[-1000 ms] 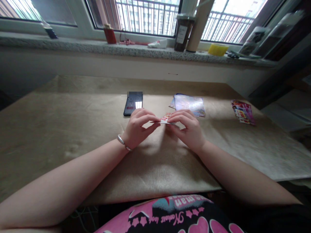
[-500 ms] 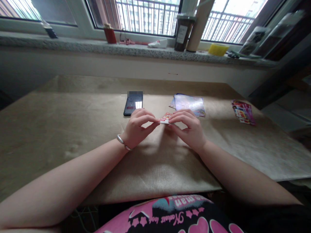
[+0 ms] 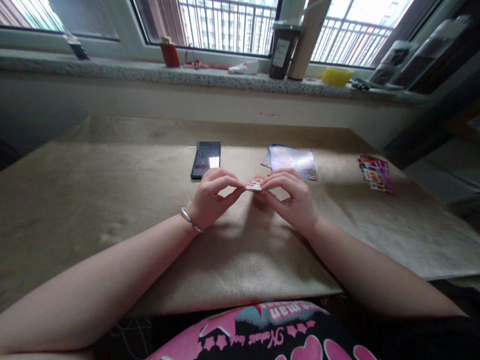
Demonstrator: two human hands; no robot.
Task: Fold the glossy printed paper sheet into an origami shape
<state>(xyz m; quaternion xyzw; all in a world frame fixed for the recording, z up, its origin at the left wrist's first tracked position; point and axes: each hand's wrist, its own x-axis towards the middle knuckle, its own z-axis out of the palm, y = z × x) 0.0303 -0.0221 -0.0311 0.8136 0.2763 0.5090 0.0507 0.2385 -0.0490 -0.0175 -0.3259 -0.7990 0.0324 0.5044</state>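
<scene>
Between my hands is a small red-and-white printed card (image 3: 254, 184), tilted so that I see it at a shallow angle. My left hand (image 3: 217, 195) pinches its left edge between thumb and fingers; a silver bangle circles that wrist. On the other side, my right hand (image 3: 290, 197) grips the card's right edge with thumb and fingertips, covering part of it. The card is held over the table, and a shadow lies below it. Just beyond my left hand lies a dark phone (image 3: 205, 162), and past my right hand are glossy purple-blue printed sheets (image 3: 294, 161).
The brown-covered table (image 3: 112, 195) runs up to the wall under the window. At right lies a fanned bunch of colourful printed packets or cards (image 3: 377, 174). The stone windowsill (image 3: 127, 70) carries a red holder (image 3: 170, 52), a dark lidded jar (image 3: 284, 52) and a yellow block (image 3: 336, 76).
The card has tipped slightly, so its near edge looks flatter. Both hands stay almost in place, still pinching it.
</scene>
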